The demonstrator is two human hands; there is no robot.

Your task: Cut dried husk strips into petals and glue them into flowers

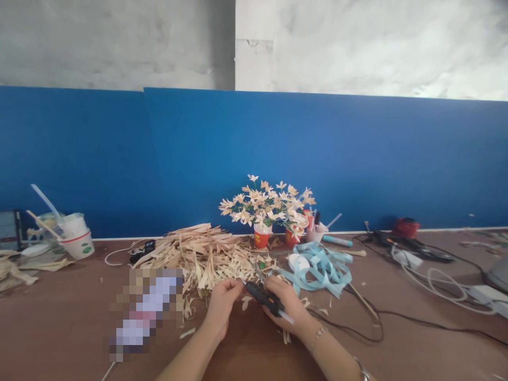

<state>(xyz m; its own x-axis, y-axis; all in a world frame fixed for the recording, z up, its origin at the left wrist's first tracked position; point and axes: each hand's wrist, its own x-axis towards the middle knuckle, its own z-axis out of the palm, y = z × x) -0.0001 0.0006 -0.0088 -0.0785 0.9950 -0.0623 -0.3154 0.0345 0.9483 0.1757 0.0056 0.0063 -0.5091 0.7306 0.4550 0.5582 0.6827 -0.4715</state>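
The right hand [283,304] curls its fingers around a black glue gun [265,298]; the left hand [224,307] pinches thumb and fingers nearly closed at its tip, near the bench's [254,354] front edge, below dried strips [202,254].

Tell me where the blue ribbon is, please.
In the head view, the blue ribbon lies tangled on the table, beyond the right hand, right of the red cups.

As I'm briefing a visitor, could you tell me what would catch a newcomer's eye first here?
Probably the pale flowers in red cups, standing before the bright blue panel. Next, the tangled light-blue ribbon right of centre, beside the heap of dry strips.
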